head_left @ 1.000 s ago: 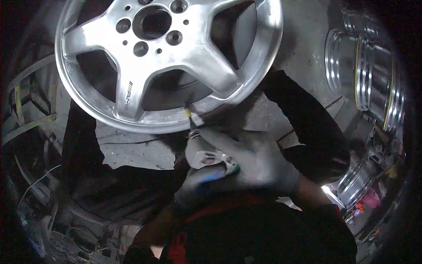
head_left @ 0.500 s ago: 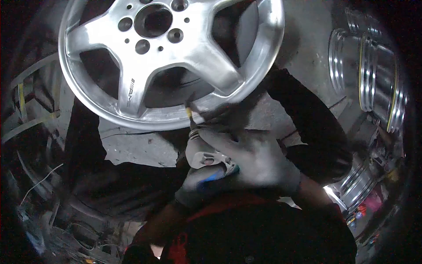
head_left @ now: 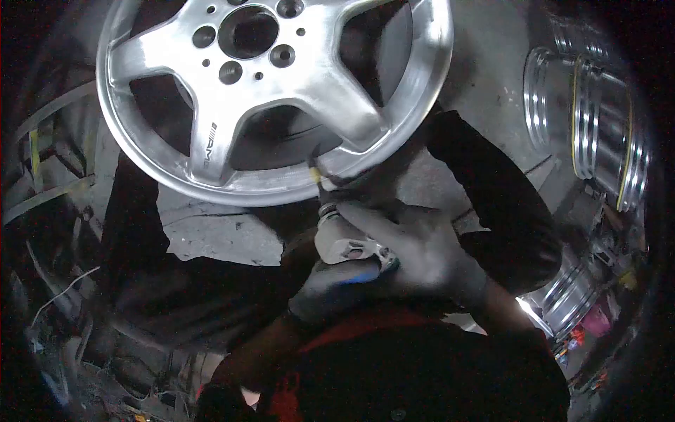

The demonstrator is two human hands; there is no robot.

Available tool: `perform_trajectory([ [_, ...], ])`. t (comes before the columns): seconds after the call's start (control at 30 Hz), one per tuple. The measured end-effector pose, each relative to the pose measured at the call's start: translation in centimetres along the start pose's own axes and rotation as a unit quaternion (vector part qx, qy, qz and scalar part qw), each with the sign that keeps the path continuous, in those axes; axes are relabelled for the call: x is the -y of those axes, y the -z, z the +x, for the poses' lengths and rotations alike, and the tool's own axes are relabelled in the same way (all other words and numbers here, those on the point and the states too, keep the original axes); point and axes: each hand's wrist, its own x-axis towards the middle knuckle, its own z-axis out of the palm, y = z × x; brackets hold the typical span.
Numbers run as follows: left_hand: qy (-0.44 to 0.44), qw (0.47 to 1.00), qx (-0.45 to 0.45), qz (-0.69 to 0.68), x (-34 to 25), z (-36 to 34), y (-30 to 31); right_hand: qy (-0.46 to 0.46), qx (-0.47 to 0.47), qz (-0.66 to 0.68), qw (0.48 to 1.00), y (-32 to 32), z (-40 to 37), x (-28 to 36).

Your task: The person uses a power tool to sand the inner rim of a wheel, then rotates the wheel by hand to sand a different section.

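Closing gloved left hand [head_left: 330,292] round grinder [head_left: 344,246] from below, centre of frame. Clamping gloved right hand [head_left: 422,253] over grinder from right, fingers wrapped tight. Pressing yellow-tipped bit [head_left: 316,174] against lower edge of wheel [head_left: 281,98], filling upper left and centre. Passing stacked rims [head_left: 598,126] at right edge, well apart.

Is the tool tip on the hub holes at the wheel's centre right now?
No, the tip of the grinder sits at the lower rim of the wheel, well away from the centre holes.
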Motion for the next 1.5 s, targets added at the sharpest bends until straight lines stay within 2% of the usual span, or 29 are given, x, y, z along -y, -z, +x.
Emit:
perform_trajectory([
  [0.03,0.168,0.956,-0.045,-0.235,-0.7,-0.2,-0.2,-0.010,0.016,-0.004,1.000,-0.2,0.2,0.2],
  [0.07,0.167,0.957,-0.045,-0.233,-1.0,-0.2,-0.4,-0.020,0.032,-0.009,0.999,-0.2,0.3,0.3],
  [0.13,0.088,0.969,-0.019,-0.229,-1.3,0.1,-0.8,-0.022,0.015,0.004,1.000,0.3,0.2,0.3],
  [0.2,0.106,0.957,-0.005,-0.271,-0.3,1.2,-0.9,-0.029,-0.001,0.015,0.999,0.5,-0.3,0.2],
  [0.23,0.124,0.942,0.007,-0.312,0.0,1.5,-0.9,-0.008,-0.057,0.030,0.998,0.2,-0.6,-0.1],
  [0.27,0.125,0.942,0.011,-0.312,-0.1,1.5,-1.1,0.014,-0.113,0.045,0.992,0.1,-0.8,-0.3],
  [0.33,0.013,0.996,0.028,-0.080,-0.3,1.3,-1.4,-0.008,-0.079,0.034,0.996,0.4,-0.9,-0.2],
  [0.47,0.034,0.997,-0.006,-0.072,-0.6,0.4,-0.6,-0.010,-0.014,-0.006,1.000,-0.6,-0.1,-0.1],
  [0.53,0.158,0.936,-0.060,-0.308,-0.7,-0.5,-0.3,-0.001,-0.019,0.010,1.000,-0.9,0.2,-0.1],
  [0.6,0.156,0.939,-0.053,-0.301,-0.2,-0.3,-0.3,0.007,-0.024,0.023,0.999,-0.9,0.1,-0.1],
  [0.67,0.152,0.943,-0.044,-0.294,-0.5,0.4,-0.6,0.023,-0.066,0.048,0.996,-0.5,-0.4,-0.2],
  [0.7,0.086,0.984,-0.006,-0.156,-1.0,0.9,-0.9,0.021,-0.066,0.047,0.997,-0.4,-0.7,-0.4],
  [0.73,0.016,0.999,0.034,-0.013,-1.3,1.4,-1.3,0.014,-0.085,0.039,0.996,-0.2,-1.0,-0.6],
  [0.77,0.016,0.999,0.036,-0.014,-1.1,1.8,-1.5,0.007,-0.105,0.030,0.994,-0.1,-1.2,-0.7],
  [0.8,0.084,0.981,0.021,-0.173,-0.8,2.2,-1.8,0.006,-0.105,0.029,0.994,0.0,-1.3,-0.6],
  [0.83,0.150,0.934,0.005,-0.325,-0.5,2.4,-1.8,-0.006,-0.094,0.022,0.995,0.1,-1.3,-0.5],
  [0.9,0.153,0.928,-0.007,-0.341,0.3,1.7,-1.3,-0.015,-0.082,0.016,0.996,-0.2,-1.2,-0.7],
  [1.0,0.146,0.924,-0.020,-0.353,-0.3,0.5,-0.6,0.030,-0.073,0.009,0.997,-1.2,-0.8,-1.0],
  [1.07,0.139,0.926,-0.015,-0.349,-0.5,0.2,-0.6,-0.007,-0.014,0.017,1.000,-0.9,-0.5,-0.6],
  [1.1,0.158,0.927,-0.021,-0.340,-0.4,0.1,-0.6,-0.009,-0.016,0.016,1.000,-0.9,-0.6,-0.6],
  [1.17,0.175,0.927,-0.024,-0.331,0.0,0.4,-0.8,0.047,-0.095,0.042,0.993,-0.9,-0.9,-0.8],
  [1.3,0.150,0.937,0.010,-0.316,0.3,1.5,-1.8,0.019,-0.108,0.020,0.994,0.4,-1.6,-0.3],
  [1.37,0.146,0.935,0.027,-0.323,0.3,1.3,-1.8,0.018,-0.082,-0.003,0.996,0.6,-1.7,-0.2],
  [1.43,0.095,0.950,0.005,-0.298,0.3,0.3,-1.3,0.015,-0.048,-0.007,0.999,0.7,-1.3,0.2],
  [1.5,0.116,0.939,-0.004,-0.324,-0.1,-0.6,-0.7,0.013,-0.015,-0.010,1.000,0.2,-0.7,0.5],
])
